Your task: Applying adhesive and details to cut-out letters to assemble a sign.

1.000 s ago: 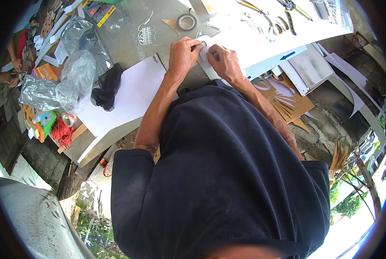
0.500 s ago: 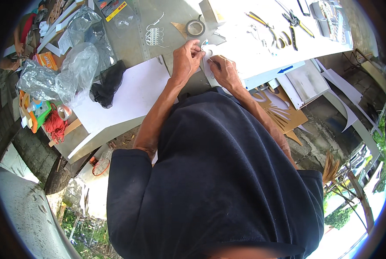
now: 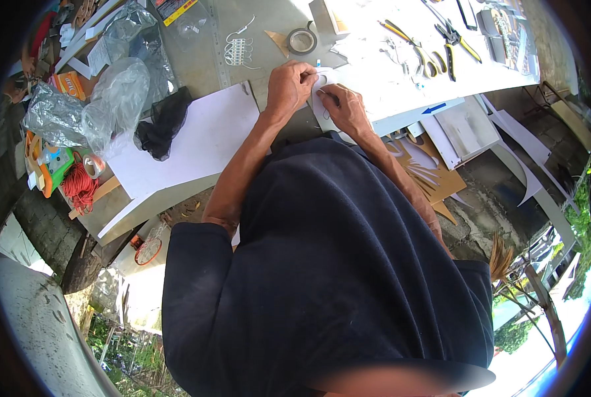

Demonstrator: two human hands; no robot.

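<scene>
Both my hands work close together at the table's near edge, over a white flat piece (image 3: 323,78) with a rounded opening. My left hand (image 3: 290,87) is closed in a pinch at its left side, with a thin light wire by the fingertips. On the right, my right hand (image 3: 343,106) pinches thumb against fingers low on the white piece. What lies within either pinch is too small to make out. A small blue-and-white bit (image 3: 318,63) stands just beyond the fingers. Past my left hand lies a roll of dark tape (image 3: 302,42).
Pliers with yellow handles (image 3: 401,32) and cutters (image 3: 455,40) lie at the far right. Small white pieces joined by wire (image 3: 238,50) rest at the far middle. Left are a white sheet (image 3: 209,126), plastic bags (image 3: 118,96), black cloth (image 3: 162,129) and red cord (image 3: 80,188).
My left hand has turned slightly, its fingers lower against the white piece. The light wire that stood up by the fingertips now lies flatter. My right hand stays nearly in place.
</scene>
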